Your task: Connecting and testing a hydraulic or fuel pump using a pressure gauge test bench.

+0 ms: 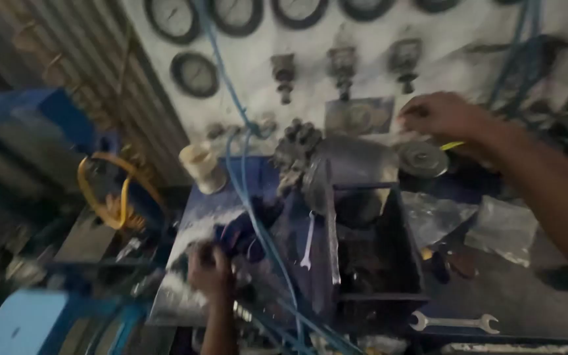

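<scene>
A: Metal disc (422, 159), round and grey, sits on the machine top just below the right hand (443, 116). Are the fingers on it?

B: They curl downward above its upper edge, near a yellow piece (451, 145); blur hides whether they grip anything.

A: And the left hand (210, 271)?

B: Fingers bent onto the shiny metal tray (185, 230) at its near edge, beside a dark blue cloth (241, 233). Whether it is closed on something I cannot tell.

A: Around them?

B: Blue hoses (251, 197) run down between the hands. A spanner (307, 240) lies by a dark open box (376, 256), another spanner (453, 322) on the bench in front. A pale cup (202, 167) stands left of a bolted pump body (295, 151); round gauges (194, 73) hang on the white panel behind.
</scene>
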